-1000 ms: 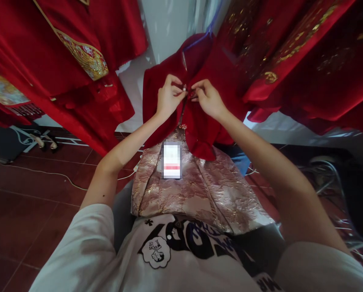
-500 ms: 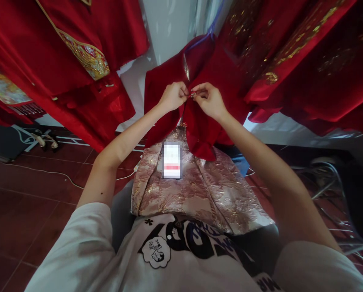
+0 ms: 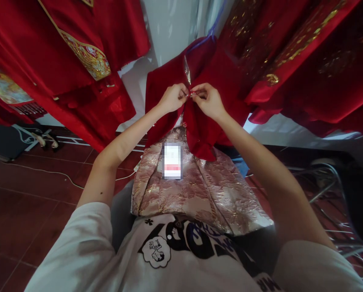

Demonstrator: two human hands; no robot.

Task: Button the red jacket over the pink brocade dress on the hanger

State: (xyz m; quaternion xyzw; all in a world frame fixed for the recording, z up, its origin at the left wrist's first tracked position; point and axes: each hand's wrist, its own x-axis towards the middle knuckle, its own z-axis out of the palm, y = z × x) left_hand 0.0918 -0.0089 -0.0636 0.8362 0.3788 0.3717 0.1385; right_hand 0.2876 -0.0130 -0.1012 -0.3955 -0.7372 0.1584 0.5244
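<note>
Located red jacket (image 3: 204, 125) on blue hanger (image 3: 211, 35), ahead of lap, with one lower corner over pink brocade garment (image 3: 190, 198). Judged soft, fairly light, apt to sag; expect small, hard, slippery feel at glinting fastening (image 3: 193, 93). Best held by front edges, close beside fastening. Pinching at front edge with left hand (image 3: 173, 97), cannot tell exact piece; pinching fastening with right hand (image 3: 210, 101). Versus one second ago: tighter curl in left fingers, narrower gap between hands.
</note>
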